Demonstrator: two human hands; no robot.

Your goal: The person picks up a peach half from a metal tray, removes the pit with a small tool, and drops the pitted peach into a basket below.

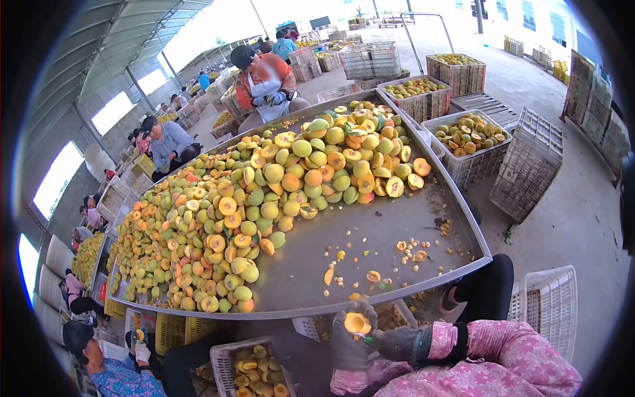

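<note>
My left hand (345,341), in a dark grey glove, is closed around a halved apricot (357,323) with its orange cut face up. My right hand (398,342), also gloved, is closed close beside it. A small pale tip shows between the hands at the fruit, but what my right fingers hold is too small to name. Both hands are just below the near edge of a metal table (311,264). On it lies a large heap of apricots (231,218), some whole and some halved. Loose pits (403,248) and fruit scraps lie on the table's near right part.
A crate of apricots (254,370) stands below the table, left of my hands. A white plastic crate (549,311) is at my right. Filled crates (466,135) and a tilted crate (529,165) stand beyond the table. A co-worker (122,370) sits at left; other people work farther back.
</note>
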